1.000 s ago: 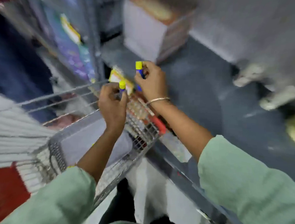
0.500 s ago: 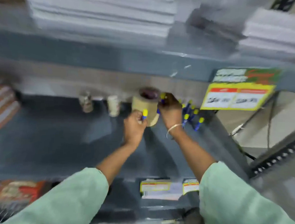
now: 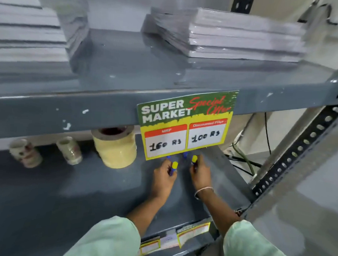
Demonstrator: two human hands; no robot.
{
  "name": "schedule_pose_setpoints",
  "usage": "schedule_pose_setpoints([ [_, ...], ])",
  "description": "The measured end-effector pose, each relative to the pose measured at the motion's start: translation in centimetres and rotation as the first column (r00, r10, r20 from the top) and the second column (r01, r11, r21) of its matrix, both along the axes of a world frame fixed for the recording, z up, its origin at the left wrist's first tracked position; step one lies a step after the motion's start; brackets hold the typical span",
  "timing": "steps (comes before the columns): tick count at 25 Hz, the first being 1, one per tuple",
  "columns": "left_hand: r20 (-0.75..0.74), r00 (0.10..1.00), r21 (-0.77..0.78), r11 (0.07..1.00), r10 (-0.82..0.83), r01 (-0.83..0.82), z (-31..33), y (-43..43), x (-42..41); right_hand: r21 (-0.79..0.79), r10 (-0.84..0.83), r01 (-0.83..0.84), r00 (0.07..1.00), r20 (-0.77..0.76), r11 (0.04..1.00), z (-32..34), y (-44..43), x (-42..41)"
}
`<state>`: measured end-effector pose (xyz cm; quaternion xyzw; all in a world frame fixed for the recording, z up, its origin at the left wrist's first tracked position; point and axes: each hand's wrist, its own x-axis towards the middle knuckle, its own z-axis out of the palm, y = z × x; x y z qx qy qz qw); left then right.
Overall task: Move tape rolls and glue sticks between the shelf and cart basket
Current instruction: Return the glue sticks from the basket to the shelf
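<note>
Both hands reach over the grey lower shelf (image 3: 64, 191), just below a hanging price sign. My left hand (image 3: 163, 178) grips a blue glue stick with a yellow cap (image 3: 173, 166), held upright. My right hand (image 3: 200, 176) grips a second blue glue stick with a yellow cap (image 3: 194, 161). Behind them, tips of other blue glue sticks (image 3: 185, 154) stand at the sign's lower edge, mostly hidden. A stack of wide yellowish tape rolls (image 3: 115, 146) stands to the left of my hands. The cart basket is out of view.
A supermarket price sign (image 3: 185, 124) hangs from the upper shelf (image 3: 68, 108) edge. Two small tape rolls (image 3: 69, 149) (image 3: 24, 152) lie further left. Wrapped paper stacks (image 3: 226, 35) sit on the upper shelf. A perforated metal upright (image 3: 299, 151) rises at the right.
The view swung from the cart basket up to the shelf. Both hands carried their glue sticks from over the basket to the shelf's right part, past the yellowish tape rolls.
</note>
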<state>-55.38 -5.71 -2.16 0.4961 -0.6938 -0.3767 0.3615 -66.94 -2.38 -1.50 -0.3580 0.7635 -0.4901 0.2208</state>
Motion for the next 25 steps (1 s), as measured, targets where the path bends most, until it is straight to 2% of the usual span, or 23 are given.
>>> schedule_pose_setpoints([
  [4,0.025,1.000,-0.013,1.000,0.009,-0.009,-0.7,0.0,0.0,0.067,0.010,0.001,0.986,-0.168,0.998,-1.1,-0.1,-0.6],
  [13,-0.084,0.996,0.090,0.996,-0.006,0.013,-0.7,0.8,1.1,0.062,0.038,-0.028,0.984,-0.172,0.998,-2.0,-0.2,-0.6],
  [20,-0.069,0.988,0.059,0.989,0.139,-0.136,1.4,2.6,6.6,-0.220,-0.195,0.113,0.898,-0.396,0.969,4.8,0.3,3.0],
  [22,-0.049,0.977,0.014,0.978,0.210,-0.209,2.0,2.6,9.2,-0.267,-0.186,0.070,0.880,-0.437,0.961,6.0,-0.5,5.2],
  [25,-0.044,0.917,-0.061,0.915,0.396,-0.399,2.4,2.8,15.2,-0.256,-0.079,-0.095,0.801,-0.594,0.962,8.0,-2.3,11.7],
])
